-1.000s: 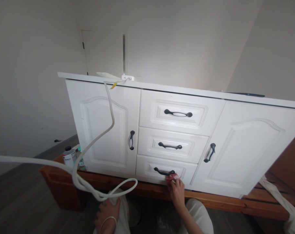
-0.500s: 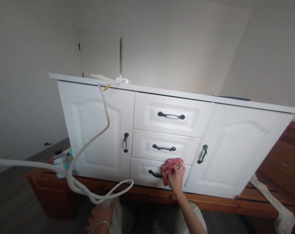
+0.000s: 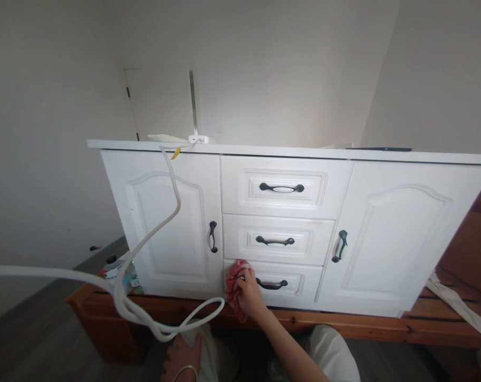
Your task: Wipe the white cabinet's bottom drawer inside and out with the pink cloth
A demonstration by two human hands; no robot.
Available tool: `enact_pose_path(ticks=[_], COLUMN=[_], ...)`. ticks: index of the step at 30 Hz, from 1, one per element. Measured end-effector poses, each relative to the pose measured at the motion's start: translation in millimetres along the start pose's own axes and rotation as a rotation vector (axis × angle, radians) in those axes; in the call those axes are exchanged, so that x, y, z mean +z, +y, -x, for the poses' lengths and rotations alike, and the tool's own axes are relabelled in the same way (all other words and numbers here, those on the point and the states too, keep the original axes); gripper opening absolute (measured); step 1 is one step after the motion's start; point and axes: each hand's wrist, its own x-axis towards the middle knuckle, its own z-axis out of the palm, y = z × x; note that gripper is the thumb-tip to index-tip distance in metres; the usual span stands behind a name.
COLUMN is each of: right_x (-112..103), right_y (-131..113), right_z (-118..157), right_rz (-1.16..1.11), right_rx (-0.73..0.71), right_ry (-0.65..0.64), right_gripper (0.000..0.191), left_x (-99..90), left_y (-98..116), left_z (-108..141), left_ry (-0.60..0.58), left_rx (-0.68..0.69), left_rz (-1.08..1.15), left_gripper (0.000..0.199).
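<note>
My right hand (image 3: 248, 295) grips a crumpled red cloth (image 3: 234, 286) and presses it against the left end of the bottom drawer (image 3: 299, 284) of a white cabinet (image 3: 387, 239). The drawer's black handle (image 3: 272, 285) sits just right of my fingers. My left hand (image 3: 181, 358) rests low on my light trouser knee at the frame's bottom edge, a thin bangle on the wrist, holding nothing. A thick white cable (image 3: 156, 233) loops down from the cabinet top and curls just above that hand.
The cabinet stands on a reddish wooden platform (image 3: 343, 323). Bottles (image 3: 113, 268) stand at its left corner. Two more drawers and two doors with black handles fill the front. A white adapter (image 3: 198, 139) and a dark flat object (image 3: 383, 149) lie on top. Pale fabric (image 3: 458, 307) drapes at right.
My right hand slid the red cloth leftward along the bottom drawer, from its right end to its left end. The view also shifted slightly; my left hand stayed on my knee.
</note>
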Motion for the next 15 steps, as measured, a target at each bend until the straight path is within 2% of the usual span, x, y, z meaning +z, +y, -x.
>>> enact_pose_path(ticks=[2, 4, 8, 10, 12, 15], right_x=[-28.6, -66.6, -150.4, -180.2, -193.7, -184.9], right_y=[8.0, 23.7, 78.1, 109.9, 137.1, 158.0], right_z=[34.5, 78.8, 177.8, 225.5, 268.1, 314.8], right_rz=[-0.053, -0.046, 0.1, 0.186, 0.249, 0.292], right_rx=[0.053, 0.16, 0.398, 0.49, 0.574, 0.614], right_ry=[0.046, 0.085, 0.19, 0.19, 0.162, 0.099], right_gripper=[0.039, 0.037, 0.024, 0.021, 0.017, 0.021], left_x=[-1.5, -3.2, -4.5, -3.6, -2.4, -1.5], left_y=[1.2, 2.9, 6.2, 7.3, 8.1, 9.0], left_z=[1.8, 3.8, 6.9, 8.3, 9.7, 11.4], left_ry=[-0.001, 0.018, 0.028, 0.024, 0.036, 0.043], left_rx=[-0.007, 0.0, 0.005, 0.001, 0.004, 0.014], left_rz=[-0.01, -0.03, -0.054, -0.054, -0.061, -0.069], left_gripper=[0.082, 0.077, 0.076, 0.077, 0.077, 0.077])
